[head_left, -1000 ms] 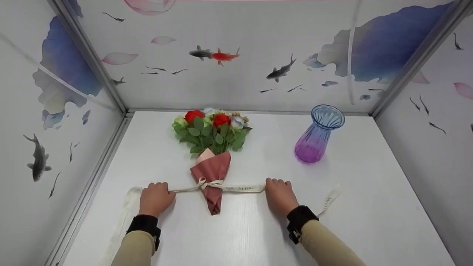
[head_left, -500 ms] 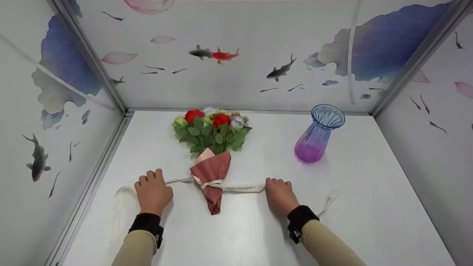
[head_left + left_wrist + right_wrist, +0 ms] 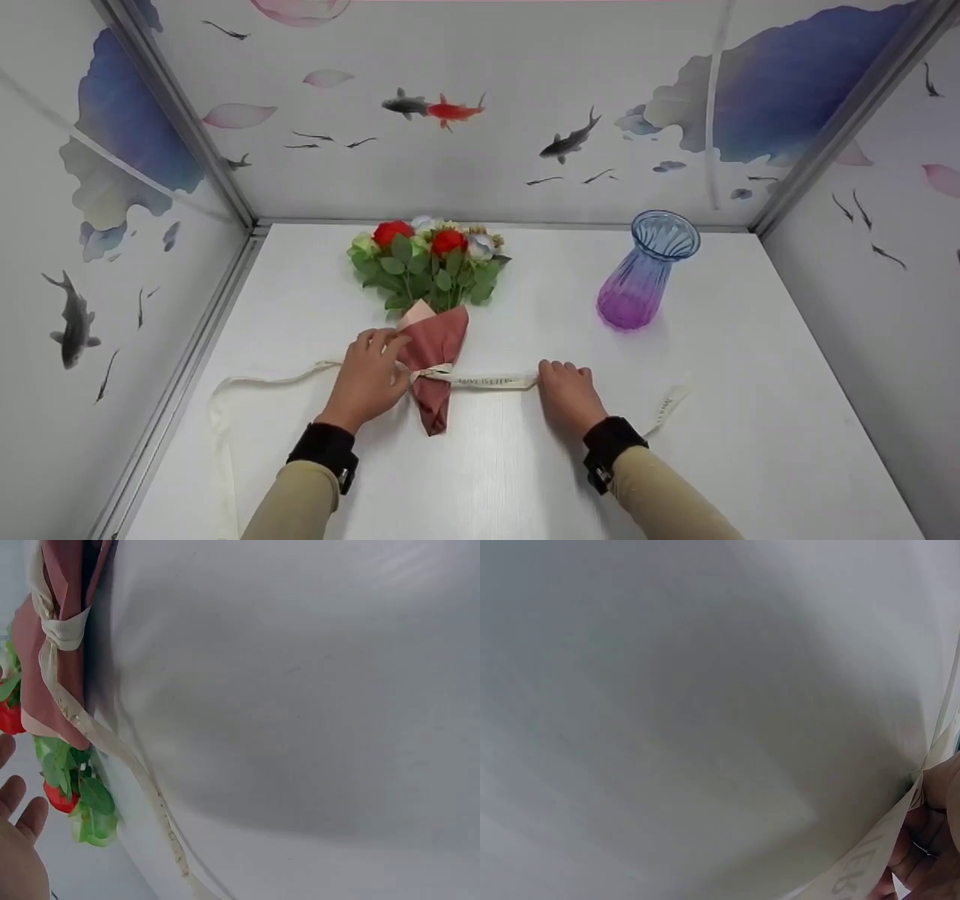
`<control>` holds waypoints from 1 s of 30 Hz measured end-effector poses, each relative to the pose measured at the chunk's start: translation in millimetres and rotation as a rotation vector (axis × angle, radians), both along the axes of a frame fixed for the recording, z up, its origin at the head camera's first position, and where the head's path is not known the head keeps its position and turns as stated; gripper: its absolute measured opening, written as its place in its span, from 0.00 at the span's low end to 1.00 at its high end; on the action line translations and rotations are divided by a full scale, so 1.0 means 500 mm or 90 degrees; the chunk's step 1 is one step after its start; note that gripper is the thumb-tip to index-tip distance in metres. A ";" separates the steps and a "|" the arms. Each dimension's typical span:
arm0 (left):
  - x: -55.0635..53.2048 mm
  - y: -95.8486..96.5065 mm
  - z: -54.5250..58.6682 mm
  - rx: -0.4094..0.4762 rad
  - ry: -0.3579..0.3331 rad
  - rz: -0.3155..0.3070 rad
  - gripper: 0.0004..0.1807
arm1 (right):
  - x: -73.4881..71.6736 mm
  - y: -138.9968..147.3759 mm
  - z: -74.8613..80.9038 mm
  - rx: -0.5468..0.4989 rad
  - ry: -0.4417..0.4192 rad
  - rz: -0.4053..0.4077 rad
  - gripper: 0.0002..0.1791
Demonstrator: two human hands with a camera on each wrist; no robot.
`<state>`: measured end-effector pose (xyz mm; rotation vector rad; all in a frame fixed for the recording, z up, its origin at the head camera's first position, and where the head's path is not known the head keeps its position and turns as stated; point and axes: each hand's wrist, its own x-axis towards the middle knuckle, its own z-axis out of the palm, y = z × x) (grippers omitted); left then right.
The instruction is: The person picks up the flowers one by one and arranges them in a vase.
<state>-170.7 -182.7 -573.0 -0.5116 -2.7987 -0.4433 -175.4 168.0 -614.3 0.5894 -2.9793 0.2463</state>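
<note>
A bouquet (image 3: 429,266) of artificial red, green and pale flowers lies on the white table, its stems wrapped in dusty-red paper (image 3: 439,337). A cream printed ribbon (image 3: 491,382) circles the paper, crossing at its front. My right hand (image 3: 568,397) pinches the right length of ribbon and holds it taut; the right wrist view shows the curled fingers (image 3: 937,840) on it. At the paper's left edge is my left hand (image 3: 366,382), fingers loosely bent. In the left wrist view those fingers (image 3: 31,817) are spread and free of the ribbon's loose left length (image 3: 112,739).
A blue-to-purple glass vase (image 3: 634,281) stands at the back right. The ribbon's right tail (image 3: 667,405) lies beyond the right wrist, and its left part (image 3: 225,435) curves down the table's left side. Printed wall panels (image 3: 450,180) enclose the back and sides.
My left hand has let go of the ribbon's left length and moved right to the wrapping. The bow-like loop has come undone. My right hand has stayed in place.
</note>
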 end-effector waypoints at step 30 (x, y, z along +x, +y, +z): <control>0.001 0.081 -0.060 0.029 -0.147 0.009 0.23 | -0.030 -0.004 0.051 -0.147 -0.096 0.019 0.12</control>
